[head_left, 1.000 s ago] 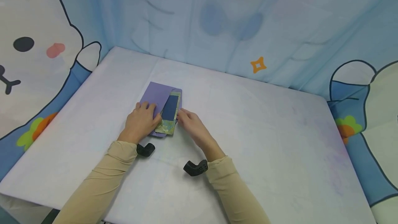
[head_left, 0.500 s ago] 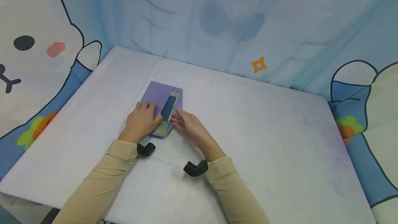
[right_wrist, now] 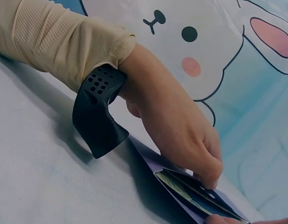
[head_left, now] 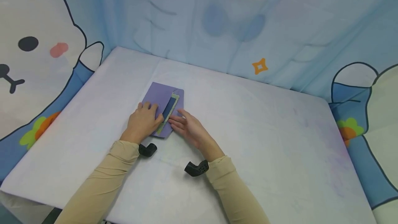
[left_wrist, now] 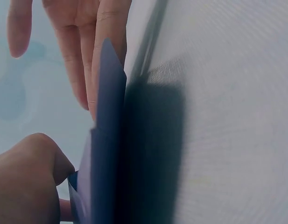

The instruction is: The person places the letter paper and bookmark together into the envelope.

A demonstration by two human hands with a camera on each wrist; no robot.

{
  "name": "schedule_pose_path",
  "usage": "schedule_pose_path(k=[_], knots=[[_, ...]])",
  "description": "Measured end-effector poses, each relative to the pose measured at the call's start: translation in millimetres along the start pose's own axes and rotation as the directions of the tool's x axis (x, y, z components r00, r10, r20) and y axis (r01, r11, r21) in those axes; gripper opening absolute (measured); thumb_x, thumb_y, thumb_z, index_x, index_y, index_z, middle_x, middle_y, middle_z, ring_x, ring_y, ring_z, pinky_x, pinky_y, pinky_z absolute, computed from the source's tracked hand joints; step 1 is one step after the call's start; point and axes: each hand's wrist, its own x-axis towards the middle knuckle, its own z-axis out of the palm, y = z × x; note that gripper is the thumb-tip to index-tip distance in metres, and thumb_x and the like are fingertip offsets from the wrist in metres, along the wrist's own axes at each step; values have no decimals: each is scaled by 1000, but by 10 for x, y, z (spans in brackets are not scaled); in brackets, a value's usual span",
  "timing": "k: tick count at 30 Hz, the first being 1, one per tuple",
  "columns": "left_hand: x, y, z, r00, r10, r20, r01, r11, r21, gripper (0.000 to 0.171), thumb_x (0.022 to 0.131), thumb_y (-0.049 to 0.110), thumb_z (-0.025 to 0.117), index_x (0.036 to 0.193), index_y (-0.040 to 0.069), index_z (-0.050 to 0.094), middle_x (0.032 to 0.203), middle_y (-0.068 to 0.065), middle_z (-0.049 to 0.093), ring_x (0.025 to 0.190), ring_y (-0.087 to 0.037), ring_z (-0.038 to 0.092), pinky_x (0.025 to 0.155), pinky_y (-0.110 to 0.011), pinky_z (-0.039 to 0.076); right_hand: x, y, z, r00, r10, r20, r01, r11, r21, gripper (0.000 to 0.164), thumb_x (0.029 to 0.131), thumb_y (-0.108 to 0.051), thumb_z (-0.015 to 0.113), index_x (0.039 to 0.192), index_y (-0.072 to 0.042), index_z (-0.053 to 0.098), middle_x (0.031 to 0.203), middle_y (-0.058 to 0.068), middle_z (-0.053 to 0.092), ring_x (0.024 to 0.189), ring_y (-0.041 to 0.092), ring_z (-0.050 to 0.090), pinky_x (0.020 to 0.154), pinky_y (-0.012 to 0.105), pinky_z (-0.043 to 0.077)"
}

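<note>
A purple envelope (head_left: 158,94) lies left of the table's middle, its right flap spread out. A green patterned card with a dark blue panel (head_left: 169,108) sits mostly inside, only a narrow strip showing. My left hand (head_left: 141,122) grips the envelope's front layer, fingers on top and bent thumb at the opening. In the right wrist view the pocket gapes, with the card's green edge (right_wrist: 181,189) inside. My right hand (head_left: 192,130) has its fingers extended, fingertips at the card's outer edge over the flap. Straight fingers (left_wrist: 76,56) of that hand show in the left wrist view.
The white-covered table (head_left: 264,141) extends far to the right. A light blue printed curtain (head_left: 202,16) hangs along its back edge. Black curved camera mounts, one on the left wrist (head_left: 148,150) and one on the right (head_left: 196,168), stick out over the table.
The card has slid leftward into the envelope, leaving a thinner strip in sight. My right hand has followed it left, its fingers straightening. The left hand stays nearly still.
</note>
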Motion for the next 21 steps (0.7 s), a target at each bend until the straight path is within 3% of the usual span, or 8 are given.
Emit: schedule_pose_path(k=[7,15,21], knots=[[35,87,165,999,24,-32,-24,1000,10,47,90,36,47,122,4,58,117,-19,59,109,-43,55,77,-55,52,150,-34,-165,993,-9,-118,19,996,88,62,103,-39,28,151,-4,10,149,23,34,139,30,36,113,37,31],[65,184,306,999,25,-40,-24,1000,18,46,90,36,48,121,5,59,115,-18,60,109,-42,55,78,-53,52,413,-180,-278,971,-18,-238,27,999,38,63,102,-42,23,152,-5,11,153,20,29,141,28,32,114,37,29],[116,228,294,999,24,-32,-23,999,26,47,90,36,47,122,4,59,115,-17,60,111,-42,54,83,-52,51,535,-285,-292,968,-25,-249,27,1000,3,62,103,-42,21,153,-8,10,153,19,29,142,27,31,114,36,29]])
